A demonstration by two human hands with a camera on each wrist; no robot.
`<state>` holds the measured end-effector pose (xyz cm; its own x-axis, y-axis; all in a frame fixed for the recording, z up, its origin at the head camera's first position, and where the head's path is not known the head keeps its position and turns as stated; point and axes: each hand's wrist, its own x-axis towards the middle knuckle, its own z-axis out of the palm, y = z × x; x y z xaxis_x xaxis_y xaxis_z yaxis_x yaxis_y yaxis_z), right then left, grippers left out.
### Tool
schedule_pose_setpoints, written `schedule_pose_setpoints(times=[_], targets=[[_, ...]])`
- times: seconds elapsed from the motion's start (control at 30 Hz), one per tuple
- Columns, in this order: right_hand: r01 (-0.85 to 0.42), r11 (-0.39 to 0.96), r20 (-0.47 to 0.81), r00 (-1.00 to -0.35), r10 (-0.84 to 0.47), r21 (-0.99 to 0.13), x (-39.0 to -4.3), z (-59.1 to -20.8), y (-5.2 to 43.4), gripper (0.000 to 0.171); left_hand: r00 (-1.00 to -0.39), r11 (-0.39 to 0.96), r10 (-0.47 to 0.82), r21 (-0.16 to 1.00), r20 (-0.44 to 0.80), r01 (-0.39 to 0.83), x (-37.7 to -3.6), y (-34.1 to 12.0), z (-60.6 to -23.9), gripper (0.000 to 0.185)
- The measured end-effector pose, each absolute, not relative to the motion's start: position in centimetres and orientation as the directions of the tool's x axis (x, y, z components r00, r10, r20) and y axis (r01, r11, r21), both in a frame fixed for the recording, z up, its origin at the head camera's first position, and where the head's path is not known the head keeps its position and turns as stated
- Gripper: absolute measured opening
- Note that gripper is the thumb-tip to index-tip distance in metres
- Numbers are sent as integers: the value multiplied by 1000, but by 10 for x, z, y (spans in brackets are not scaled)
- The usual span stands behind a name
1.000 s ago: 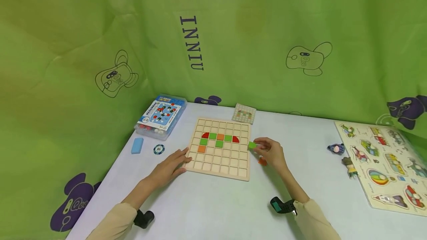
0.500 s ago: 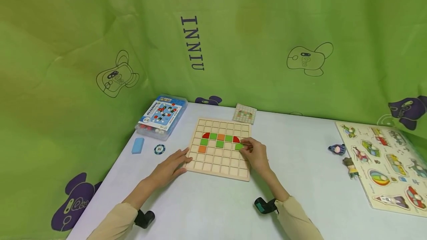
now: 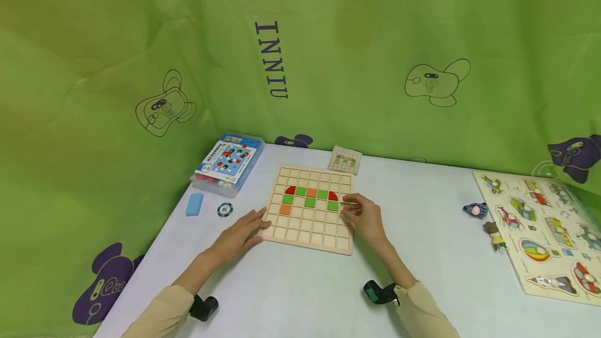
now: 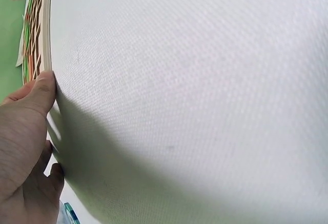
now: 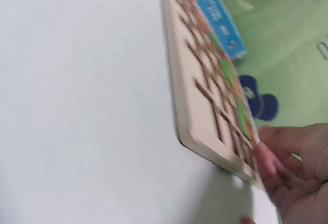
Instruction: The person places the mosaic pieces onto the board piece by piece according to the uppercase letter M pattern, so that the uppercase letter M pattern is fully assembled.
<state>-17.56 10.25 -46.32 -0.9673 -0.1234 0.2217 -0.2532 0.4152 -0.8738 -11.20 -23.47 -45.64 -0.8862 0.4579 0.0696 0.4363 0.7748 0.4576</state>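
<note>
A square wooden grid board lies mid-table in the head view, bearing several green tiles, two orange tiles and two red quarter-round tiles. My left hand rests at the board's left edge with fingers extended; in the left wrist view its thumb touches the board's side. Over the right edge is my right hand, its fingertips just right of a green tile that sits in a cell below the right red tile. Nothing shows between its thumb and fingers.
A patterned card lies behind the board. To the left are a clear-sided box, a blue block and a round chip. A picture puzzle board and two small figures lie far right.
My right hand carried the green tile leftward from beside the board into the cell under the red tile, then let go and drew slightly right. My left hand stayed put.
</note>
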Motion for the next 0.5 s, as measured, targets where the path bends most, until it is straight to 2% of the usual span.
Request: schedule_pose_setpoints(times=[0.33,0.5], targets=[[-127,557,104,-992,-73,-820,-138,-460,158,37,-890,775,447,458,90,435,-108,-239,-457,38],[-107,573,89,-994,-58,-813,-137,-466,163,30,-888,769,450,465,96,440,-108,-240,-457,39]])
